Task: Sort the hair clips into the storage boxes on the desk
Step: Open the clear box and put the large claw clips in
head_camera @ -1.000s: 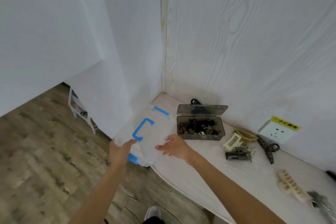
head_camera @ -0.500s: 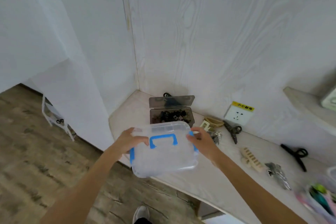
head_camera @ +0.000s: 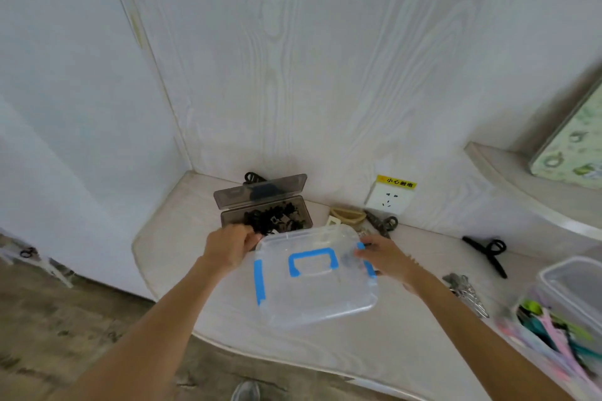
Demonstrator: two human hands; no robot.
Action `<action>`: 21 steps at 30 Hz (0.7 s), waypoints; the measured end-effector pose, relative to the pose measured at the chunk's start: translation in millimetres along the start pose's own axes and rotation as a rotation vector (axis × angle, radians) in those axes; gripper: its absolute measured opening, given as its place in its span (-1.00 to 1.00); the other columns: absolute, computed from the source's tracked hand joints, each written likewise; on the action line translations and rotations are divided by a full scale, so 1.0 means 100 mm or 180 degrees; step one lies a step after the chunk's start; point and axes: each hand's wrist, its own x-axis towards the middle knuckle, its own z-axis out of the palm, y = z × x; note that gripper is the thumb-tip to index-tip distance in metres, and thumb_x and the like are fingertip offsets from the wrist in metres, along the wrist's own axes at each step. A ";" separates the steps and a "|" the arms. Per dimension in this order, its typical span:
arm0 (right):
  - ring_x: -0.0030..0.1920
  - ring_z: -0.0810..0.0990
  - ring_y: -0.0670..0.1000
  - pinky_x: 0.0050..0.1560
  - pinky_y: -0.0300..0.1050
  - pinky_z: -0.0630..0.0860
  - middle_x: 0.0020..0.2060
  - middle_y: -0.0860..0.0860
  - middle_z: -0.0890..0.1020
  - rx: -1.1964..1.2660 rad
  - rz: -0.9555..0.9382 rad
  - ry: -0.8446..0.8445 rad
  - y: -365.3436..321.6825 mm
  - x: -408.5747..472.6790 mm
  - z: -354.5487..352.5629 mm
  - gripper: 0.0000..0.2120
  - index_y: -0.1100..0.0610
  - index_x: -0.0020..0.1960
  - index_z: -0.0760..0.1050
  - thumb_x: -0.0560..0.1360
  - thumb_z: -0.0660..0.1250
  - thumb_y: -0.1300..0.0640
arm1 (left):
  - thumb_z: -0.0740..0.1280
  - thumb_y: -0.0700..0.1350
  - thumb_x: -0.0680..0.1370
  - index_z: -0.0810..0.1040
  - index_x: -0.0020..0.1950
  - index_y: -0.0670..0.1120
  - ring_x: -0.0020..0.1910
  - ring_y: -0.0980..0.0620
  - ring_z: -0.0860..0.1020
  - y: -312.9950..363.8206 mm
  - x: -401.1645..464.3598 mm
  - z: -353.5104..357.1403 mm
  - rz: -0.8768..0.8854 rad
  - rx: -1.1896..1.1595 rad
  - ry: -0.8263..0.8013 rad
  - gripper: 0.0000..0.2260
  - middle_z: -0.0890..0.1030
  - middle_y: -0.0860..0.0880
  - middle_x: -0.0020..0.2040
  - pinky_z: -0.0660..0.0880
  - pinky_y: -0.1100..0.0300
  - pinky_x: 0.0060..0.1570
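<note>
Head view: clear latch-lid storage box (head_camera: 314,283), now brought over the desk (head_camera: 182,238) from its edge, gripped by left hand (head_camera: 228,246) and right hand (head_camera: 386,257), ready for clips.

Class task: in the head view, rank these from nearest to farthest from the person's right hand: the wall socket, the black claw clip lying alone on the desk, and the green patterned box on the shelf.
1. Wall socket: on the wall, beyond the right hand.
2. Black claw clip: on the desk, to the right.
3. Green patterned box: up on the shelf, far right.
</note>
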 end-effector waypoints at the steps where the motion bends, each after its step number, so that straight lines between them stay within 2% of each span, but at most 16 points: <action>1: -0.02 0.52 0.06 0.12 0.04 0.51 0.12 0.19 0.55 -0.0077 0.0020 -0.0021 -0.02 0.01 0.00 -0.71 0.22 0.21 0.44 0.51 0.31 0.20 | 0.16 0.13 0.57 0.54 0.00 -0.03 -0.02 -0.09 0.59 -0.04 0.00 0.01 0.0043 0.0169 0.0005 -0.72 0.64 -0.04 -0.01 0.45 0.15 -0.08; 4: 0.05 0.53 0.06 0.15 0.04 0.50 0.17 0.18 0.53 -0.0166 -0.0003 -0.0032 -0.06 0.06 0.03 -0.68 0.22 0.26 0.42 0.53 0.28 0.19 | 0.23 0.25 0.50 0.51 0.01 -0.02 -0.05 -0.07 0.59 -0.14 -0.04 0.04 -0.0072 0.0413 -0.0002 -0.65 0.64 -0.03 -0.02 0.46 0.16 -0.09; 7: 0.16 0.52 0.10 0.11 -0.04 0.50 0.19 0.12 0.51 -0.0249 -0.0030 -0.0041 -0.10 0.10 0.09 -0.63 0.16 0.30 0.39 0.52 0.30 0.13 | 0.27 0.35 0.40 0.42 0.19 0.00 0.06 -0.12 0.57 -0.31 -0.15 0.05 -0.0757 0.0144 -0.0030 -0.46 0.59 -0.06 0.09 0.45 0.13 -0.06; 10: 0.09 0.50 0.06 0.03 -0.08 0.49 0.19 0.12 0.50 -0.0170 -0.0051 -0.0057 -0.13 0.15 0.18 -0.60 0.15 0.33 0.37 0.52 0.31 0.12 | 0.36 0.36 0.33 0.27 0.34 -0.03 0.17 -0.17 0.52 -0.56 -0.28 0.05 -0.1252 -0.0234 0.0180 -0.26 0.54 -0.11 0.21 0.47 0.03 0.05; 13: 0.01 0.48 0.01 -0.02 -0.14 0.45 0.18 0.10 0.49 -0.0228 -0.0165 -0.0032 -0.17 0.16 0.27 -0.59 0.13 0.34 0.36 0.52 0.31 0.10 | 0.39 0.35 0.30 0.26 0.34 -0.12 0.20 -0.19 0.50 -0.78 -0.36 0.02 -0.1710 -0.0537 0.0292 -0.19 0.53 -0.14 0.23 0.47 -0.01 0.09; 16: 0.00 0.51 0.02 0.00 -0.14 0.45 0.10 0.07 0.50 -0.0244 -0.0261 -0.0041 -0.20 0.13 0.36 -0.61 0.11 0.32 0.36 0.52 0.30 0.08 | 0.39 0.35 0.30 0.35 0.28 -0.16 0.16 -0.22 0.53 -0.88 -0.33 -0.02 -0.2012 -0.0992 0.0281 -0.22 0.56 -0.18 0.16 0.49 -0.04 0.07; 19: 0.10 0.55 0.06 0.04 -0.10 0.51 0.14 0.08 0.52 -0.0006 -0.0211 -0.0267 -0.19 0.09 0.47 -0.62 0.09 0.29 0.38 0.51 0.32 0.06 | 0.38 0.30 0.34 0.50 0.01 -0.19 -0.12 -0.15 0.62 -0.88 -0.27 -0.09 -0.1788 -0.1737 0.0294 -0.43 0.62 -0.11 -0.22 0.53 0.11 -0.20; 20: 0.10 0.56 0.05 -0.01 -0.12 0.53 0.14 0.09 0.53 0.0162 -0.0169 -0.0336 -0.19 0.07 0.50 -0.62 0.08 0.28 0.39 0.50 0.34 0.05 | 0.37 0.28 0.37 0.50 0.01 -0.18 -0.18 -0.12 0.60 -0.87 -0.26 -0.12 -0.1829 -0.1767 0.0354 -0.46 0.61 -0.08 -0.26 0.49 0.14 -0.24; 21: 0.09 0.57 0.05 -0.06 -0.15 0.53 0.13 0.09 0.54 0.0339 -0.0135 -0.0364 -0.19 0.05 0.51 -0.62 0.08 0.26 0.40 0.48 0.37 0.05 | 0.36 0.27 0.40 0.51 0.07 -0.15 -0.16 -0.11 0.59 -0.87 -0.28 -0.15 -0.1928 -0.1664 0.0485 -0.48 0.62 -0.08 -0.21 0.45 0.15 -0.21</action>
